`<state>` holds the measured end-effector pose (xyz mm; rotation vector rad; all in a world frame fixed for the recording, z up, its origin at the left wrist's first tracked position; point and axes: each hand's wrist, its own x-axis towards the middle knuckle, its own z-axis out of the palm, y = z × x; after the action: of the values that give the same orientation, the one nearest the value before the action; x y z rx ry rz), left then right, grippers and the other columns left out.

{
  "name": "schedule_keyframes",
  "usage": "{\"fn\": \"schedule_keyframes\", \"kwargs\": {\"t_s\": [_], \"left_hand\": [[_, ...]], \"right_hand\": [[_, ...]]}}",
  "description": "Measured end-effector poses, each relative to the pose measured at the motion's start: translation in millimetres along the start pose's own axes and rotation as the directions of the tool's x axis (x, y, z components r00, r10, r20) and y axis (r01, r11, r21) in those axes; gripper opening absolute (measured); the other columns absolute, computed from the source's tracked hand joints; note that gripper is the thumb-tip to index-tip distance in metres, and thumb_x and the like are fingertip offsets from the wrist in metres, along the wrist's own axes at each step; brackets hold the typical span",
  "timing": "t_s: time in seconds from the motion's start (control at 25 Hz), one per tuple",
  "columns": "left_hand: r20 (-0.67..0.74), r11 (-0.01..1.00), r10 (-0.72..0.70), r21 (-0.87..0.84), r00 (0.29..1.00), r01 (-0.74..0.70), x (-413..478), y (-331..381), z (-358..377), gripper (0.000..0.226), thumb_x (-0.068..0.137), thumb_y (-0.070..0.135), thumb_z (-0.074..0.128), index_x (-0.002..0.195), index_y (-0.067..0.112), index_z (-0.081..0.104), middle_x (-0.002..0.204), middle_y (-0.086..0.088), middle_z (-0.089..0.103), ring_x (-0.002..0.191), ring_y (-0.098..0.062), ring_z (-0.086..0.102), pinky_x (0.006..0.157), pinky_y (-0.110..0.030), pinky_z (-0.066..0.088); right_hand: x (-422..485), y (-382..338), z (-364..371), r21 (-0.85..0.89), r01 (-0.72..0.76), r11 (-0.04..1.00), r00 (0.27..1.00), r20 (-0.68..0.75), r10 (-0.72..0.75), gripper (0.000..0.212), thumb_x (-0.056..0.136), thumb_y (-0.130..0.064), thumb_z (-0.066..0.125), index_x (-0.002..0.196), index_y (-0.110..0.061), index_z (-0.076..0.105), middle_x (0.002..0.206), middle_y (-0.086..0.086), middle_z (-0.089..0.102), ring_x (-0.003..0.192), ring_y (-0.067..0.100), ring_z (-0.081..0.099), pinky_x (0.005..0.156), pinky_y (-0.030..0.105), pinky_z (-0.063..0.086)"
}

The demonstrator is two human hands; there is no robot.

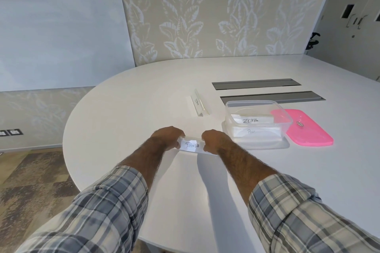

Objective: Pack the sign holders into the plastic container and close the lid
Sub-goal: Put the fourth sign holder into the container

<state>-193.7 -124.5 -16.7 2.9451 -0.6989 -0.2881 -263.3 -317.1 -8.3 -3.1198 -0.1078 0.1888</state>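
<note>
A clear sign holder marked PANDA sits at the table's near middle. My left hand grips its left end and my right hand grips its right end. To the right stands the clear plastic container, lid off, with sign holders inside; one reads ZEBRA, another lies below it. The pink lid lies flat on the table just right of the container. A further sign holder stands on the table behind my hands, left of the container.
Two grey cable hatches are set into the white table behind the container. The table's rounded edge curves at the left above patterned carpet. A patterned wall stands behind, doors at far right.
</note>
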Motion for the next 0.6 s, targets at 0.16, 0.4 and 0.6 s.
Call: {"fn": "schedule_keyframes", "kwargs": {"t_s": [0.16, 0.4, 0.6], "left_hand": [[-0.015, 1.0, -0.003, -0.021, 1.0, 0.003, -0.1, -0.4, 2.9, 0.053, 0.083, 0.03, 0.069, 0.133, 0.036, 0.055, 0.135, 0.007, 0.056, 0.123, -0.016, 0.052, 0.09, -0.031, 0.041], [0.0, 1.0, 0.004, -0.011, 1.0, -0.004, -0.4, 2.7, -3.9, 0.045, 0.079, 0.026, 0.071, 0.122, 0.034, 0.063, 0.122, 0.007, 0.064, 0.112, -0.018, 0.058, 0.082, -0.03, 0.043], [-0.031, 1.0, 0.014, -0.017, 0.999, -0.015, -1.4, 8.4, -21.5, 0.043, 0.079, 0.026, 0.073, 0.12, 0.034, 0.065, 0.118, 0.007, 0.066, 0.109, -0.018, 0.059, 0.078, -0.03, 0.041]], "right_hand": [[2.7, 3.0, 2.5, 0.056, -0.009, 0.998, 1.0, -0.004, 0.01, 0.04, 0.085, -0.022, 0.064, 0.122, -0.009, 0.057, 0.125, 0.01, 0.059, 0.114, 0.029, 0.058, 0.092, 0.036, 0.048], [6.9, 4.5, -0.3, 0.071, -0.009, 0.997, 1.0, 0.029, 0.007, 0.049, 0.078, -0.024, 0.074, 0.122, -0.01, 0.057, 0.124, 0.01, 0.06, 0.112, 0.028, 0.059, 0.091, 0.037, 0.049], [8.8, 10.8, -14.1, 0.063, 0.002, 0.998, 1.0, 0.01, -0.002, 0.048, 0.08, -0.024, 0.073, 0.122, -0.009, 0.057, 0.126, 0.01, 0.06, 0.115, 0.028, 0.057, 0.094, 0.039, 0.048]]}}
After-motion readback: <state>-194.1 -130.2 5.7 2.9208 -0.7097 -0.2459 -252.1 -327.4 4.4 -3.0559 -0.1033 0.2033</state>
